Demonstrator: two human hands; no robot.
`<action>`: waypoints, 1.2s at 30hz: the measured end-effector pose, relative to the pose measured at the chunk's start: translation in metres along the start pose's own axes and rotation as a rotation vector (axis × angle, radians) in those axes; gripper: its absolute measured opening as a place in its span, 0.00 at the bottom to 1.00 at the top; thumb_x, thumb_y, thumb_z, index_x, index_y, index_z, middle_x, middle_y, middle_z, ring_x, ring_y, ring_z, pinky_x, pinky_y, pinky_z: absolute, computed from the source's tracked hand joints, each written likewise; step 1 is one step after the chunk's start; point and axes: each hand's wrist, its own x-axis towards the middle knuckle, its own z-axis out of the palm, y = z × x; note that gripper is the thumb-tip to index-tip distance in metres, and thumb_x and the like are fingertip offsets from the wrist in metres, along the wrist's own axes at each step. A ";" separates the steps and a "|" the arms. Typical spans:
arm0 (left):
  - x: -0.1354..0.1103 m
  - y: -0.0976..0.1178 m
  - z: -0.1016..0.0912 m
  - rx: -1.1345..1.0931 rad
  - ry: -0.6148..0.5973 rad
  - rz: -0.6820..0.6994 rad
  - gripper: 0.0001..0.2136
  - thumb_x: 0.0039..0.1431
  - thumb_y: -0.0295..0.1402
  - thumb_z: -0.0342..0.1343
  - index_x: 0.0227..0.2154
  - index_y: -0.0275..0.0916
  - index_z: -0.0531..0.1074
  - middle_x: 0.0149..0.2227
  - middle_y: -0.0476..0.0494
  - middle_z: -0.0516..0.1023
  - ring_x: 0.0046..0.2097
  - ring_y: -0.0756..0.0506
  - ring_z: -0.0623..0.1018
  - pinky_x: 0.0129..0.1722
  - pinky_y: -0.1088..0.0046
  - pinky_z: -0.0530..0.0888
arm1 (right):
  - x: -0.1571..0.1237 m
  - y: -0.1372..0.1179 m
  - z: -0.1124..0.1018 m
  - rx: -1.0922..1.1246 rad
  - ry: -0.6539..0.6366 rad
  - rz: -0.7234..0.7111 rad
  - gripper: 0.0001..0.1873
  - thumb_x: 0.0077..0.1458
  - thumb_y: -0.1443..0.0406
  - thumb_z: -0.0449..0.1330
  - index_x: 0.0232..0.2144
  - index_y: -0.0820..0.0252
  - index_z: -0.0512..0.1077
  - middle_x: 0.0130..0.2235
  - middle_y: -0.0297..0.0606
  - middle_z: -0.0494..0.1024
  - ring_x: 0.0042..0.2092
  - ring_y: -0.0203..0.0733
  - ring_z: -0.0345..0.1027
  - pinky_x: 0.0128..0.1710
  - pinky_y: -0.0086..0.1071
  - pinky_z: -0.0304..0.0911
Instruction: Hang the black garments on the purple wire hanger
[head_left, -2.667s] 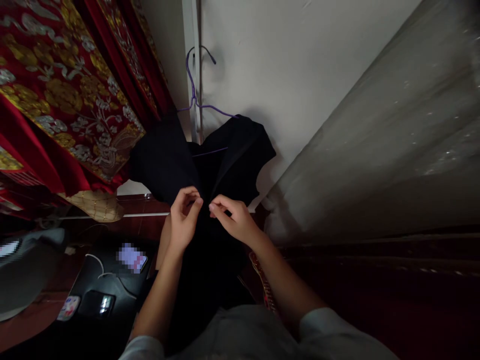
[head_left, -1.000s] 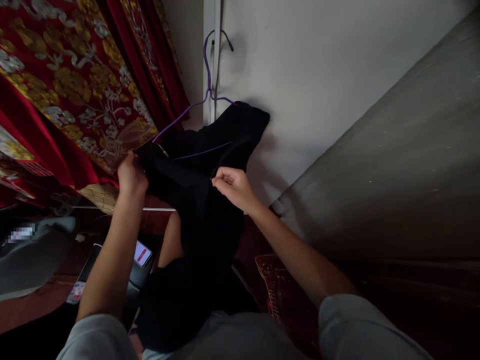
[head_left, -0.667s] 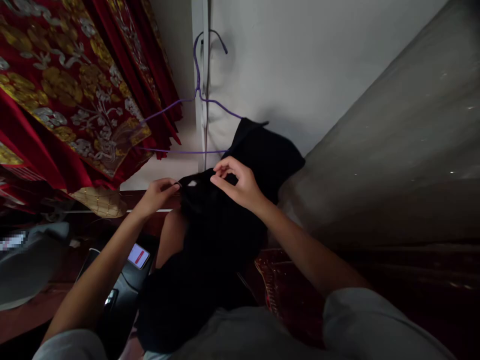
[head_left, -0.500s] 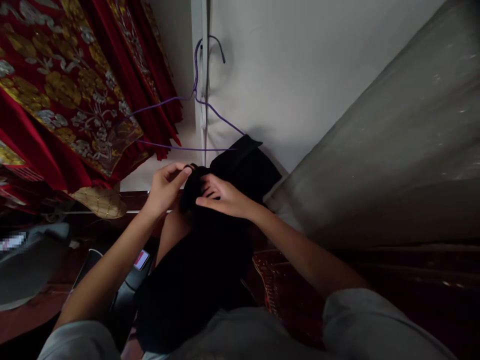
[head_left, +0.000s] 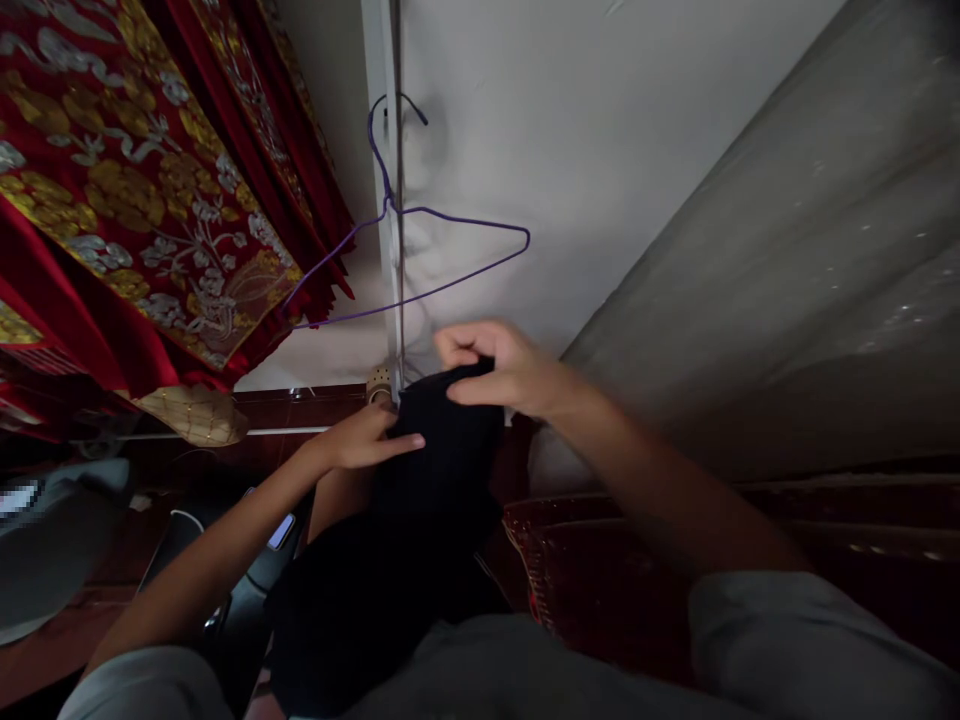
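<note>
A black garment [head_left: 450,455] hangs between my two hands over my lap; its exact kind cannot be made out in the dim light. My left hand [head_left: 373,437] grips its left upper edge, thumb lying across the front of the cloth. At the upper right corner, my right hand [head_left: 502,372] pinches the fabric between thumb and fingers, slightly blurred. Just above, a purple wire hanger [head_left: 465,218] hangs bare by its hook on a thin white pole.
Red cloth with gold and silver embroidery [head_left: 172,190] drapes at the left. A grey translucent sheet [head_left: 750,330] slopes along the right. Dark red fabric [head_left: 600,580] lies at lower right. A phone [head_left: 280,532] rests on a dark surface at lower left.
The black garment has come off the right end of the hanger, which now swings free. My right hand has moved right and up to the cloth's corner; my left hand has dropped lower.
</note>
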 end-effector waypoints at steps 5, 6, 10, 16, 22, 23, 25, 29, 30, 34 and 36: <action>-0.028 -0.025 -0.036 0.086 0.130 -0.131 0.19 0.66 0.49 0.57 0.28 0.37 0.74 0.28 0.47 0.75 0.32 0.46 0.74 0.34 0.71 0.71 | 0.018 0.014 -0.037 -0.497 0.541 -0.211 0.03 0.55 0.67 0.61 0.33 0.55 0.70 0.36 0.38 0.72 0.42 0.44 0.71 0.43 0.38 0.67; -0.034 -0.023 -0.045 0.104 0.240 -0.138 0.19 0.67 0.48 0.56 0.27 0.37 0.72 0.27 0.48 0.73 0.32 0.47 0.72 0.32 0.73 0.69 | 0.030 0.029 -0.043 -0.526 0.645 -0.232 0.04 0.59 0.64 0.60 0.38 0.55 0.72 0.42 0.41 0.75 0.47 0.47 0.72 0.46 0.40 0.68; -0.055 0.010 -0.066 0.076 0.542 -0.144 0.20 0.67 0.47 0.57 0.25 0.37 0.68 0.24 0.51 0.65 0.28 0.50 0.66 0.27 0.75 0.62 | 0.087 0.108 -0.049 -0.449 0.822 -0.280 0.13 0.67 0.57 0.53 0.46 0.55 0.72 0.51 0.46 0.76 0.57 0.50 0.70 0.56 0.44 0.66; -0.074 0.045 -0.066 0.216 0.334 -0.170 0.17 0.68 0.48 0.56 0.34 0.39 0.74 0.32 0.46 0.76 0.34 0.46 0.75 0.35 0.72 0.71 | 0.122 0.172 -0.028 -0.286 0.639 0.041 0.26 0.65 0.45 0.55 0.22 0.55 0.62 0.24 0.33 0.64 0.30 0.39 0.61 0.35 0.35 0.60; -0.089 0.000 -0.080 0.786 0.302 -0.453 0.11 0.69 0.37 0.49 0.39 0.39 0.75 0.37 0.37 0.80 0.38 0.38 0.79 0.39 0.64 0.72 | 0.079 0.153 -0.061 -0.394 0.623 -0.107 0.18 0.55 0.53 0.66 0.22 0.56 0.67 0.25 0.34 0.66 0.30 0.39 0.60 0.33 0.35 0.54; -0.087 -0.005 -0.084 0.793 0.333 -0.431 0.11 0.68 0.35 0.47 0.36 0.39 0.74 0.37 0.37 0.80 0.38 0.38 0.79 0.40 0.63 0.73 | 0.070 0.149 -0.066 -0.391 0.608 -0.099 0.16 0.54 0.55 0.66 0.23 0.57 0.68 0.25 0.34 0.67 0.31 0.39 0.61 0.33 0.35 0.54; -0.078 -0.008 -0.094 0.745 0.399 -0.342 0.12 0.67 0.35 0.47 0.32 0.40 0.73 0.36 0.37 0.79 0.39 0.38 0.79 0.43 0.62 0.74 | 0.055 0.141 -0.075 -0.381 0.596 -0.079 0.15 0.53 0.56 0.67 0.23 0.57 0.69 0.25 0.34 0.68 0.30 0.39 0.61 0.33 0.35 0.54; -0.041 0.019 -0.105 0.556 0.463 -0.087 0.12 0.66 0.37 0.49 0.28 0.40 0.71 0.46 0.36 0.79 0.50 0.36 0.79 0.55 0.57 0.74 | 0.039 0.129 -0.075 -0.383 0.623 -0.070 0.16 0.51 0.57 0.69 0.22 0.57 0.69 0.23 0.32 0.66 0.28 0.37 0.60 0.31 0.34 0.53; -0.030 0.028 -0.106 0.520 0.482 -0.016 0.12 0.66 0.38 0.50 0.29 0.40 0.72 0.51 0.35 0.78 0.55 0.35 0.77 0.59 0.55 0.72 | 0.037 0.127 -0.070 -0.374 0.619 -0.062 0.16 0.51 0.58 0.70 0.22 0.57 0.69 0.23 0.32 0.66 0.28 0.37 0.60 0.30 0.33 0.53; 0.018 0.055 -0.109 0.442 0.673 0.199 0.05 0.64 0.36 0.57 0.36 0.40 0.73 0.60 0.38 0.75 0.65 0.35 0.71 0.65 0.53 0.68 | 0.031 0.118 -0.045 -0.317 0.543 -0.055 0.14 0.56 0.57 0.66 0.25 0.58 0.72 0.24 0.34 0.71 0.29 0.40 0.66 0.31 0.34 0.61; 0.036 0.057 -0.117 0.392 0.811 0.229 0.08 0.64 0.34 0.59 0.45 0.41 0.73 0.52 0.40 0.80 0.58 0.39 0.76 0.59 0.57 0.72 | 0.026 0.112 -0.040 -0.354 0.459 -0.106 0.10 0.60 0.58 0.63 0.32 0.57 0.78 0.32 0.38 0.80 0.37 0.46 0.75 0.40 0.39 0.69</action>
